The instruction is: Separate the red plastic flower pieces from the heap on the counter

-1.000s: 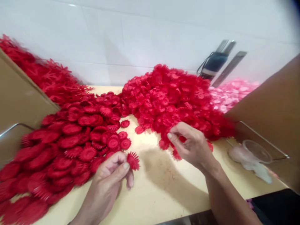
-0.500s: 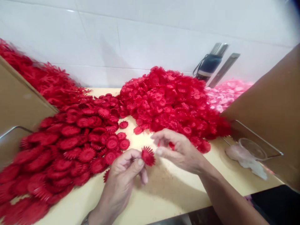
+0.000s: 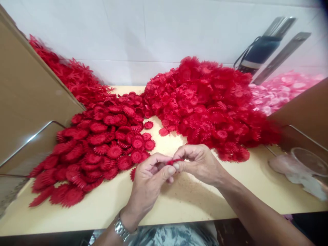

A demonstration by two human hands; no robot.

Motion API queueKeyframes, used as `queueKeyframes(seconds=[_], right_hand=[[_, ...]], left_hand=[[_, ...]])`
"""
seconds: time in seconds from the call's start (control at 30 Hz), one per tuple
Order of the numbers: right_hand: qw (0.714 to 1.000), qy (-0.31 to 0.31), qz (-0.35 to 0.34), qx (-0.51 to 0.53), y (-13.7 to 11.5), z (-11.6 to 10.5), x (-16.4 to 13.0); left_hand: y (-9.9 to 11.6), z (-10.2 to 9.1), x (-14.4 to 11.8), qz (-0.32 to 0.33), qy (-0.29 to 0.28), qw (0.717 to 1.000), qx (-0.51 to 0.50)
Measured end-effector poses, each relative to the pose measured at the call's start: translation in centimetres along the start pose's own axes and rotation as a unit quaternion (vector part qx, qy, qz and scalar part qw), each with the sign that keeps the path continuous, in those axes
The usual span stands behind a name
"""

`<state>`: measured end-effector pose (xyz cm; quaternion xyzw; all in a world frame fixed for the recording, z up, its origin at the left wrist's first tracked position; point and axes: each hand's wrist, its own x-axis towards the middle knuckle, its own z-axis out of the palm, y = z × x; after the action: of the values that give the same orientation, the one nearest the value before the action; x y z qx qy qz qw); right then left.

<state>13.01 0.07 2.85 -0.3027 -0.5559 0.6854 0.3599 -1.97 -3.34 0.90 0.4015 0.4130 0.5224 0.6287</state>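
Okay, so both hands have met low over the pale yellow bench [image 3: 107, 206], pinching one small red fringed flower piece [image 3: 175, 161] between them. The left hand [image 3: 150, 179] has thumb and fingers closed on its left side, with a silver metal-link wristwatch [image 3: 121, 228] just behind, and the right hand [image 3: 201, 165] grips the other side between thumb and index finger (most of the piece is hidden by fingertips, so I can't tell its exact shape). It's near the front middle of the bench, between two big piles. Left of it sits a spread of dark red, round, frilly-edged discs [image 3: 94, 143], several lying near the left hand. Beyond the right hand rises a tall heap of brighter red toothed flower pieces [image 3: 205, 102]. Way back left, spiky red star-like cutouts [image 3: 71, 77] bunch up behind a tall brown board panel [image 3: 33, 82], and back right there's a pile of pink and whitish petals [image 3: 278, 92] by a second brown panel [image 3: 307, 112]. A navy bottle with a steel top [image 3: 263, 51] stands beside a flat grey metal strip [image 3: 284, 56], near the white tiled wall [image 3: 102, 34]. Over right, crumpled translucent plastic [image 3: 292, 172] lies next to a clear round tub [image 3: 307, 160].
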Motion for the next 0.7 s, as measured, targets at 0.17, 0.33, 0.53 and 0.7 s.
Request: queueKeyframes(seconds=[0.17, 0.33, 0.53, 0.7], right_hand=[[0.997, 0.020, -0.018, -0.077, 0.4, 0.0, -0.2], [0.950, 0.117, -0.104, -0.270, 0.8, 0.3, -0.1], [0.957, 0.086, -0.115, -0.252, 1.2, 0.2, -0.3], [0.957, 0.117, -0.104, -0.246, 1.6, -0.5, -0.1]], left_hand=[[-0.3, -0.4, 0.1, 0.006, 0.043, 0.999, 0.017], [-0.3, -0.1, -0.1, -0.027, 0.048, 0.998, -0.003], [-0.6, 0.2, -0.1, -0.020, 0.075, 0.997, -0.011], [-0.2, 0.1, -0.4, -0.010, 0.094, 0.995, -0.036]])
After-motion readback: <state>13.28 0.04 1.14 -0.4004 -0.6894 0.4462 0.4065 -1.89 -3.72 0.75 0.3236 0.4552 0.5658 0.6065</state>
